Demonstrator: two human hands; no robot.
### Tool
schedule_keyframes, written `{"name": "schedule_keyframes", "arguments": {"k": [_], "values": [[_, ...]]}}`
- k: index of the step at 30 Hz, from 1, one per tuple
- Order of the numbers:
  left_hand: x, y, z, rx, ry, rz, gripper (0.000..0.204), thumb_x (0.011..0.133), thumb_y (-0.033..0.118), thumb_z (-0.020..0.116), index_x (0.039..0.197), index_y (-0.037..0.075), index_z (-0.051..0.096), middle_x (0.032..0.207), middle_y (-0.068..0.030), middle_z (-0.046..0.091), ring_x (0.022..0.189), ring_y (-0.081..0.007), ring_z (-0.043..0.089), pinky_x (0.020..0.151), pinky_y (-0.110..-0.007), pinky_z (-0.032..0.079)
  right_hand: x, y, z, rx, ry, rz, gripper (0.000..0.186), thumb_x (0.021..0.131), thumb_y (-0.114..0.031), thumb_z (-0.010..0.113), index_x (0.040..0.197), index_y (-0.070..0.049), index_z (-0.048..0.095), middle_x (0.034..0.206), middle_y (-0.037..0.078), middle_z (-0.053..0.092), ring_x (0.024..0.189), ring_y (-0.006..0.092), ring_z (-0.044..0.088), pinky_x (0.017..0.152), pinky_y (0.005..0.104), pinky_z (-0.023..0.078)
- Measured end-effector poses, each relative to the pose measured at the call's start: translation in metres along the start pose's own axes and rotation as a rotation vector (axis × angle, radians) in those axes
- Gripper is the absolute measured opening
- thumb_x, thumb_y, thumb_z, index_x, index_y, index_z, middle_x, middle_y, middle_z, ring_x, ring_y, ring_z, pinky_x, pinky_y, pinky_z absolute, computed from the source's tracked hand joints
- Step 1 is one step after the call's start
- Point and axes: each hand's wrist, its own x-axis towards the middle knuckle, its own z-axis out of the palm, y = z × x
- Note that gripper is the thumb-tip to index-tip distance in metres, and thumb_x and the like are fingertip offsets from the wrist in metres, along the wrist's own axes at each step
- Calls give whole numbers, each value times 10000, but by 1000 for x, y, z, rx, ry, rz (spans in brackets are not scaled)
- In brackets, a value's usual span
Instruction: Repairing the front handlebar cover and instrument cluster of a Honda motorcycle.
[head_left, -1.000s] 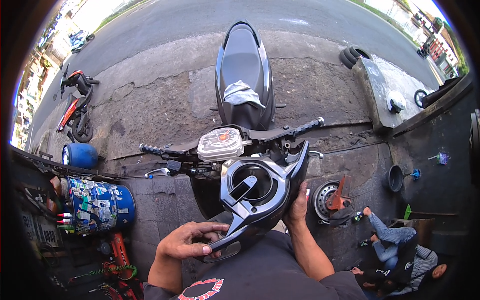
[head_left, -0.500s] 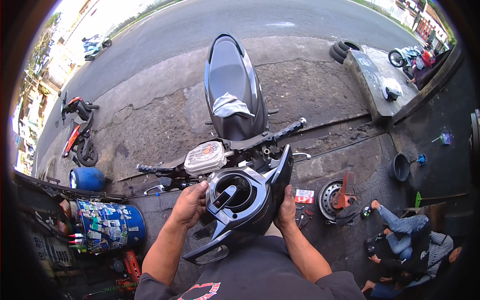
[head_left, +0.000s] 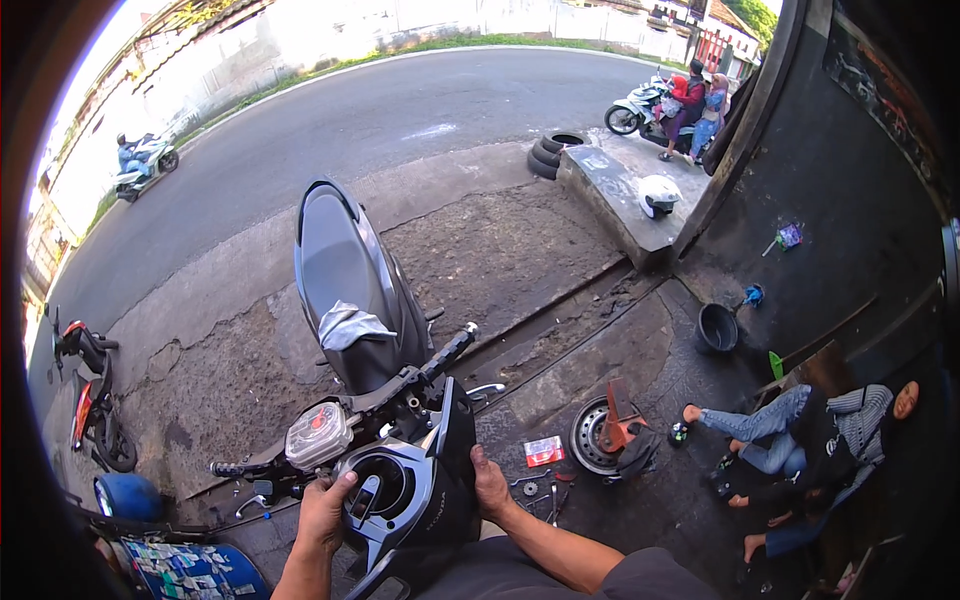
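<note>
The left hand (head_left: 323,508) pinches the left edge of a glossy dark-grey plastic scooter panel (head_left: 438,498) with a round opening; the right hand (head_left: 491,487) clasps its right edge (fingers mostly hidden). A crumpled pale-grey cloth (head_left: 352,326) lies at the long black seat's (head_left: 343,262) near end.

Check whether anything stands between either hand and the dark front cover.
Nothing visible does: the left hand and right hand both touch the front cover directly, at opposite sides. The instrument cluster sits beyond the left hand, not between hand and cover.
</note>
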Motion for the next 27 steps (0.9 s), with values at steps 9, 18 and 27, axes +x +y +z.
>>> {"name": "schedule_keyframes", "arguments": {"k": [9,18,27], "values": [[-1,7,-18,526,165,168,545,705,231,819,1028,-164,628,878,-199,706,764,-219,685,698,-325,536,0,8,14,-34,88,-165,691,1005,-627,380,814,-1,602,754,15,511,765,138,448,717,335,393],[-15,48,6,1029,225,163,782,667,459,823,1162,-81,550,961,-251,694,928,-359,690,851,-389,529,13,33,-8,-20,84,-4,703,980,-635,435,1127,24,632,1040,97,676,942,180,646,837,326,523],[-9,76,16,1469,69,115,686,720,471,684,1173,-38,601,1075,-259,687,1029,-380,672,900,-444,529,2,6,6,137,-72,-5,725,988,-631,410,1248,24,579,1114,120,669,986,224,656,890,366,529]]}}
